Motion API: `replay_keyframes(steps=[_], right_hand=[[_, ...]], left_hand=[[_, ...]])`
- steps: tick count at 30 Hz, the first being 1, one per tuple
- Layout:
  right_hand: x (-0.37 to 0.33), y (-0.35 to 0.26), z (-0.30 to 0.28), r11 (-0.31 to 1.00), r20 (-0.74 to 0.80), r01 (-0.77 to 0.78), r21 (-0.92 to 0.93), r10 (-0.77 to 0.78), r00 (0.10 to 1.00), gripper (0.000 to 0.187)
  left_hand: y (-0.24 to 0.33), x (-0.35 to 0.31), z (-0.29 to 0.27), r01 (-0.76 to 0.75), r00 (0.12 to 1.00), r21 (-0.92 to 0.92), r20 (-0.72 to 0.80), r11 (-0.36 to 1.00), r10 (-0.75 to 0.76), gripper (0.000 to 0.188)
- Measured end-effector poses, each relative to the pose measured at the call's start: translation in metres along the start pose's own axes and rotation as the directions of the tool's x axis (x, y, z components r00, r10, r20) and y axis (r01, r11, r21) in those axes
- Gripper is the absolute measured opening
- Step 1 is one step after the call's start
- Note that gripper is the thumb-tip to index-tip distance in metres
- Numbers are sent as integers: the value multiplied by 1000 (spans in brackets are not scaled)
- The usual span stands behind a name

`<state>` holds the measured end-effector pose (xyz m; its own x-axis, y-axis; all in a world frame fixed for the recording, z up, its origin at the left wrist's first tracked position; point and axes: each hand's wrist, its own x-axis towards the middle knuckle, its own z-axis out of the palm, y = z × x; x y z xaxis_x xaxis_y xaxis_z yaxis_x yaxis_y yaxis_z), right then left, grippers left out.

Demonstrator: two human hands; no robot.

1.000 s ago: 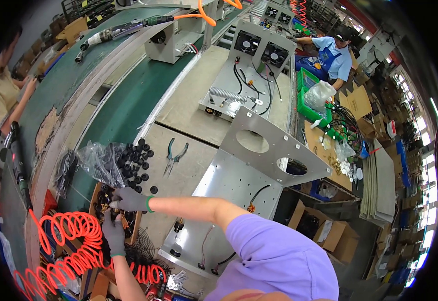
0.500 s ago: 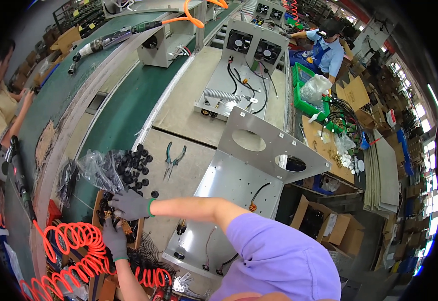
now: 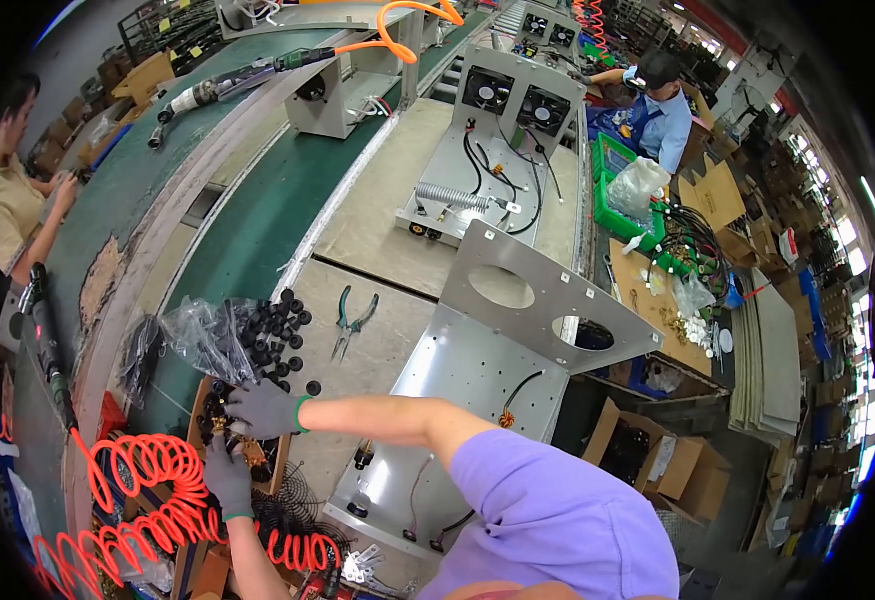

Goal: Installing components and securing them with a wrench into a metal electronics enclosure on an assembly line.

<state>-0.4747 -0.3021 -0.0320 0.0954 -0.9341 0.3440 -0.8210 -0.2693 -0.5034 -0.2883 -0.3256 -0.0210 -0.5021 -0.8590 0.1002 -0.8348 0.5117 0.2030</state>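
Note:
Both my hands wear grey gloves and are in a small open cardboard box (image 3: 279, 462) of black and brass-coloured parts. My right hand (image 3: 265, 410) reaches across from the right, its fingers curled down among the parts. Just nearer, my left hand (image 3: 228, 478) has its fingertips bent in beside the brass-coloured pieces. Whatever the fingers hold is too small or hidden to make out. Under my right forearm stands a bent sheet-metal chassis (image 3: 477, 355) with two large round holes in its upright panel. A short black cable (image 3: 525, 392) with an orange part lies on its base.
Loose black knobs (image 3: 279, 330), a clear plastic bag (image 3: 202, 335) and green-handled pliers (image 3: 352, 322) lie beyond the box. Coiled orange air hoses (image 3: 157, 480) hang at the near left. Farther off are a chassis with fans (image 3: 487, 90), green bins (image 3: 622, 205) and two co-workers.
Both hands stay in the box with only slight finger movement. The whole view has shifted a little. The co-worker at the far right has changed posture.

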Motion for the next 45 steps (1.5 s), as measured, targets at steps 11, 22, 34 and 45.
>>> replay_keyframes(steps=[11, 22, 34, 45], right_hand=[[15, 21, 28, 916, 362, -282, 284, 169, 916, 34], [8, 0, 8, 945, 396, -215, 247, 104, 912, 35], [9, 24, -2, 984, 74, -85, 156, 74, 995, 34], [19, 19, -6, 937, 480, -164, 308, -4, 878, 36]], left_hand=[[4, 4, -3, -23, 998, -16, -53, 1000, 22, 45], [-1, -6, 3, 39, 999, 37, 9, 999, -39, 42], [21, 15, -2, 60, 998, 56, -8, 997, -60, 41], [6, -2, -1, 105, 993, 168, 43, 980, -114, 41]])
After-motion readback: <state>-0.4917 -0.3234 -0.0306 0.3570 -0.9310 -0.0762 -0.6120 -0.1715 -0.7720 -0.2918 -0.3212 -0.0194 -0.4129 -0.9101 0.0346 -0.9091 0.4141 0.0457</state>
